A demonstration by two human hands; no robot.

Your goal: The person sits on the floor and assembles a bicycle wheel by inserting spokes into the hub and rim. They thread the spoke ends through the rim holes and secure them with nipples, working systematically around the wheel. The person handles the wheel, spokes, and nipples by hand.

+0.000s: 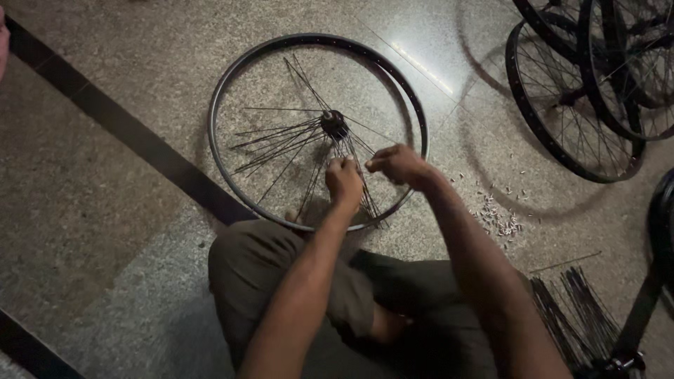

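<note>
- Lying flat on the floor [105,210] at centre frame, the bicycle wheel rim [232,84] has a hub [334,125] in its middle with loose spokes [277,137] fanning out, most towards the left and lower edge, none visibly reaching the rim.
- Judging from this, the lacing of spokes into the wheel is in hand, at an early stage; the next move seems to call for leading a spoke end out to a hole in the rim.
- The left hand [344,181] is closed in a fist around spokes just below the hub, inside the rim's lower arc.
- The right hand [397,164], just beside it, is pinched shut on what looks like a spoke end.
- Small metal nipples [500,219] lie scattered right of the rim.
- A bundle of spare spokes [572,316] lies at lower right.
- Finished wheels [576,105] lean at upper right.
</note>
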